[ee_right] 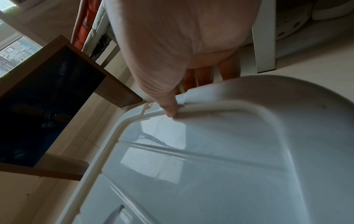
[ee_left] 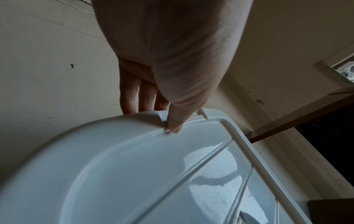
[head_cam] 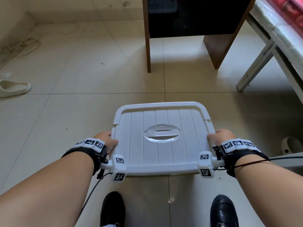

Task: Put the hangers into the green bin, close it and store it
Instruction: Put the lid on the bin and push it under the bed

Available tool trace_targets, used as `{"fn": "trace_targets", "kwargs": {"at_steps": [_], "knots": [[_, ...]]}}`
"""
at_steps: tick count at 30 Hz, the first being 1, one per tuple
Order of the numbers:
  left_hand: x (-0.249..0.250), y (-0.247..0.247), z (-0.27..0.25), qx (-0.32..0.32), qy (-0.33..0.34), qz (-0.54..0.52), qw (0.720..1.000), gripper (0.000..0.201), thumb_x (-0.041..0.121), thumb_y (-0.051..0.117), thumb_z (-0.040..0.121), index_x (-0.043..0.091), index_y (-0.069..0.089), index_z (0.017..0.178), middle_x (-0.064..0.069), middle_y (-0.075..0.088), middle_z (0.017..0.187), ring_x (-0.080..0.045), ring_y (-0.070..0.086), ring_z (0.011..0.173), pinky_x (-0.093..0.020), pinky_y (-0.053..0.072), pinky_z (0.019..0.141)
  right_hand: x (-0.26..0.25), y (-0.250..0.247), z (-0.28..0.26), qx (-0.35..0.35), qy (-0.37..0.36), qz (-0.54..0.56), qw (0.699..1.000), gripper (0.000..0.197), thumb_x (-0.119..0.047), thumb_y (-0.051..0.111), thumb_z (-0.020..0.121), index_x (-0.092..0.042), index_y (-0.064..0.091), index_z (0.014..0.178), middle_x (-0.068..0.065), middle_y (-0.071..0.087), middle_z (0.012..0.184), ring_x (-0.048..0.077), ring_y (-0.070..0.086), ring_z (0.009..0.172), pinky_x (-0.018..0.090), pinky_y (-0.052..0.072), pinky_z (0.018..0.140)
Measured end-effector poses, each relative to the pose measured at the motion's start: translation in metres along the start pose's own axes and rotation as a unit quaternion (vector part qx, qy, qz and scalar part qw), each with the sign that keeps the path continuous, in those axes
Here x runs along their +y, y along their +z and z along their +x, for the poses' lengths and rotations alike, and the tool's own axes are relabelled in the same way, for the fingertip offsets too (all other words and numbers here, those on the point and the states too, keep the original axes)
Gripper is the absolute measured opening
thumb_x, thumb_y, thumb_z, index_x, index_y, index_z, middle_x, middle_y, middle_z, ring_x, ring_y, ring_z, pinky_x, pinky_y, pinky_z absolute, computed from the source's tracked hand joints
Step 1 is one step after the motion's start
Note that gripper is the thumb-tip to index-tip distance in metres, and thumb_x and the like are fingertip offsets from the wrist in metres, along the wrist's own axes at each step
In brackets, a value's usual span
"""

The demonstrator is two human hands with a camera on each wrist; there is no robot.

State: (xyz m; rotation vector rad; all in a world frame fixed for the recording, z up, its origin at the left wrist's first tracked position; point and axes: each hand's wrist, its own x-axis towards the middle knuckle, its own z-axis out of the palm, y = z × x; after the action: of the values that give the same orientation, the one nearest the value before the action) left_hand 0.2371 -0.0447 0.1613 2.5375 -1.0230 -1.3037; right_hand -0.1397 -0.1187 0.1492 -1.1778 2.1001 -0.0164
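Two hands carry one load: left hand [head_cam: 107,141] and right hand [head_cam: 220,136] each grasp an opposite side edge of the ribbed white plastic lid [head_cam: 162,136], thumbs on top, fingers curled beneath, likely to keep it level. Green bin itself hidden under the lid, above the beige tiled floor [head_cam: 82,79]. Dark recess under the brown wooden desk [head_cam: 188,17] ahead looks the likely storage spot. Hangers not visible.

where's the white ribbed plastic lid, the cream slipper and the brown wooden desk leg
white ribbed plastic lid [head_cam: 164,154], head view, flat top panel
cream slipper [head_cam: 13,88], head view, upper strap
brown wooden desk leg [head_cam: 147,46], head view, mid-length
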Motion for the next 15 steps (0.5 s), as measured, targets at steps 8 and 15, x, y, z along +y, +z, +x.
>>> {"fn": "trace_targets", "kwargs": {"at_steps": [8, 15], "knots": [[-0.003, 0.001, -0.001, 0.000, -0.002, 0.007, 1.000, 0.024, 0.015, 0.062, 0.087, 0.017, 0.067, 0.111, -0.009, 0.074, 0.106, -0.029, 0.071, 0.094, -0.044, 0.059, 0.086, 0.000, -0.004, 0.001, -0.006, 0.002, -0.012, 1.000, 0.015, -0.021, 0.062, 0.086, -0.009, 0.057, 0.079, 0.010, 0.061, 0.077, 0.028, 0.057, 0.077, 0.028, 0.043, 0.069], [-0.005, 0.004, 0.000, 0.002, -0.007, 0.043, 0.999, 0.027, 0.018, 0.064, 0.087, 0.014, 0.067, 0.114, -0.009, 0.073, 0.107, -0.028, 0.069, 0.094, -0.042, 0.057, 0.088, 0.004, -0.007, 0.002, -0.034, 0.005, -0.030, 0.999, 0.029, -0.026, 0.067, 0.085, -0.005, 0.061, 0.105, 0.011, 0.060, 0.092, 0.026, 0.056, 0.083, 0.029, 0.041, 0.073]]}}
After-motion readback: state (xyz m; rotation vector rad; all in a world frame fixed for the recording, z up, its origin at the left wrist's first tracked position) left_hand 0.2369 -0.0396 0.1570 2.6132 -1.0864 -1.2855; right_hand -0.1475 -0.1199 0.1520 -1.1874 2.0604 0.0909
